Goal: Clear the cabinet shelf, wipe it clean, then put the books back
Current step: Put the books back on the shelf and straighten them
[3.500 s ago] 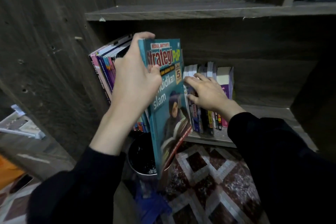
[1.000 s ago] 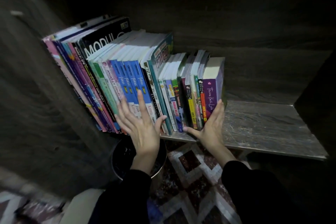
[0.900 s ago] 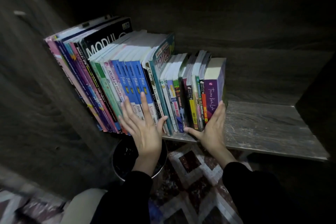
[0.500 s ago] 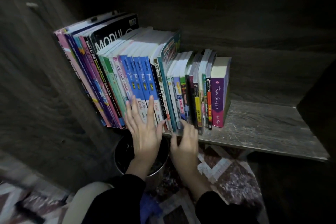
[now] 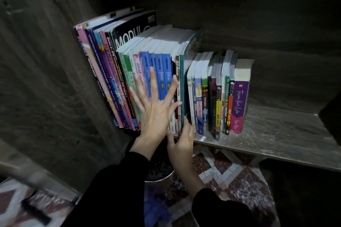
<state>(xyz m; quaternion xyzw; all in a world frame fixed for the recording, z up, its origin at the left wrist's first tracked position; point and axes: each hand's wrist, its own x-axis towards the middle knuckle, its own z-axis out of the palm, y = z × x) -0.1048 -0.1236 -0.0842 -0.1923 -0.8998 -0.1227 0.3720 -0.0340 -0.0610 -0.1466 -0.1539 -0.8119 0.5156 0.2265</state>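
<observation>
Step in hand: by my reading, the last part of the task. The books (image 5: 203,86) stand on the cabinet shelf (image 5: 276,134) and are being squared up.
Where the books are: one upright row on the left part of the shelf. The tall ones lean against the cabinet side wall (image 5: 46,79), and the shorter ones run right to a purple book (image 5: 239,105) that ends the row.
Left grip (image 5: 155,114): released, with the palm flat and the fingers spread, pressing on the spines of the blue books (image 5: 163,77). It grasps nothing.
Right grip (image 5: 181,142): fingers stretched out and thumb held apart, reaching to the foot of the teal book (image 5: 182,83) where it meets the shorter books. It grasps nothing that I can see, though the fingertips are in shadow.
Row alignment: the lower ends of the short spines stand uneven, and a dark one sits nearest the shelf's front edge.
Below the shelf: a metal pot (image 5: 160,182) on the patterned floor (image 5: 230,171), just under both wrists.
Next move calls for: probably a gentle, even push straight back on the spines that jut out, while the left grip steadies the tall books.
Risk: the slim tall books lean, so a push low down could tip or fan them instead of sliding them.
</observation>
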